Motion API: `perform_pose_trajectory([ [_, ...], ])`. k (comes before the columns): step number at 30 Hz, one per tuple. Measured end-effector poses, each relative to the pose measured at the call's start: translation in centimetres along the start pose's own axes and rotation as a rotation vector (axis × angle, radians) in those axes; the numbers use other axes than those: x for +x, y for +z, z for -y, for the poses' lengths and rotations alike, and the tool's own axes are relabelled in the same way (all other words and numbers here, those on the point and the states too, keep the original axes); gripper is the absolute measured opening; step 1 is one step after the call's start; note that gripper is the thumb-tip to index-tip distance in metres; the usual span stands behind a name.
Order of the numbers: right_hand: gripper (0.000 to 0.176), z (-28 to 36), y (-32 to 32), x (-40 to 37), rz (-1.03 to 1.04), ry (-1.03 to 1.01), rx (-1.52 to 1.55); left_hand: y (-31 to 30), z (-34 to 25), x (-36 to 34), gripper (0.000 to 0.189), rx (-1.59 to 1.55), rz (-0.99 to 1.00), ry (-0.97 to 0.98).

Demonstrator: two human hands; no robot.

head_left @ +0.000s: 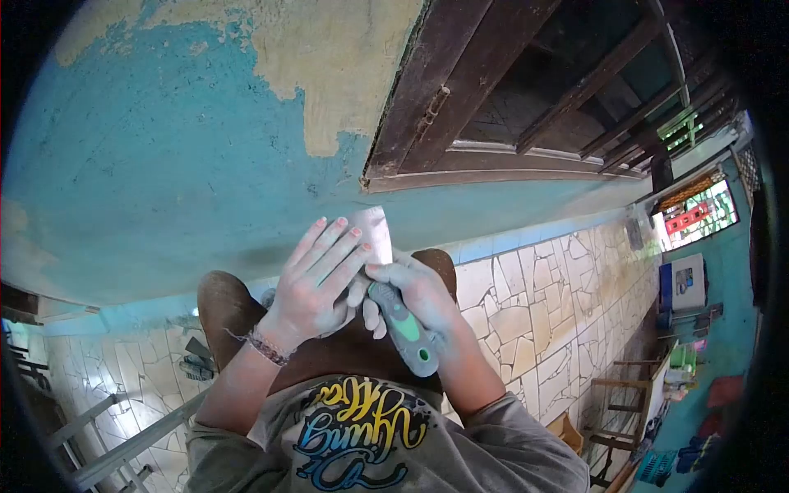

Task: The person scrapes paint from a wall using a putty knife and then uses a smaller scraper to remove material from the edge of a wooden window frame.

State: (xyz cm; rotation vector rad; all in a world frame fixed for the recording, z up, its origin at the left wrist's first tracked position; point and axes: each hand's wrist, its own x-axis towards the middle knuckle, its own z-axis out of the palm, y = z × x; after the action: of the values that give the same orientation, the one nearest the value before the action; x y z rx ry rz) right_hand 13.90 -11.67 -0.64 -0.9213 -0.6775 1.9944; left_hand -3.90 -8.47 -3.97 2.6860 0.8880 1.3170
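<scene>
A scraper [401, 322] with a grey and green handle and a pale flat blade is in my right hand [423, 292], whose fingers wrap round the handle near the blade. The blade points up toward the wall. My left hand [316, 283] lies beside the blade with its fingers stretched out and touching or nearly touching the blade's left edge. Pale dust covers both hands. A bracelet [269, 348] circles my left wrist.
Ahead is a blue wall [189, 156] with beige bare patches. A dark wooden window frame [444, 107] is at the upper right. Metal ladder rails [140, 440] stand at lower left. Stone-patterned floor [534, 312], a wooden chair [616, 411] and a white-and-blue box [686, 282] lie right.
</scene>
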Motion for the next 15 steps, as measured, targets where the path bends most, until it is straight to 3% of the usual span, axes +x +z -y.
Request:
perform_pose_trajectory([
  [3, 0.025, 2.1, 2.2, -0.1, -0.022, 0.061, 0.015, -0.1, 1.2, 0.1, 0.035, 0.010, -0.057, 0.018],
  [4, 0.034, 3.1, 3.0, -0.7, -0.015, 0.089, -0.045, -0.7, 1.4, 1.0, 0.031, -0.002, -0.093, 0.013],
  [6, 0.036, 3.9, 1.7, -0.6, -0.142, -0.123, -0.305, -1.1, 2.9, 1.7, 0.027, -0.040, -0.150, -0.006],
  [8, 0.037, 4.9, 1.4, -0.7, -0.201, -0.469, -0.567, -1.7, 3.2, 2.6, 0.022, -0.070, -0.229, -0.065],
  [9, 0.038, 5.5, 2.1, -1.1, -0.195, -0.710, -0.689, -2.3, 3.1, 2.9, 0.022, -0.051, -0.170, -0.061],
  [11, 0.040, 6.6, 3.2, -2.1, -0.114, -0.914, -0.880, -3.0, 3.0, 3.3, 0.023, -0.016, -0.053, -0.049],
  [15, 0.038, 8.5, 5.5, -3.4, 0.101, -0.748, -0.961, -2.6, 2.2, 3.4, 0.026, -0.103, -0.083, -0.153],
])
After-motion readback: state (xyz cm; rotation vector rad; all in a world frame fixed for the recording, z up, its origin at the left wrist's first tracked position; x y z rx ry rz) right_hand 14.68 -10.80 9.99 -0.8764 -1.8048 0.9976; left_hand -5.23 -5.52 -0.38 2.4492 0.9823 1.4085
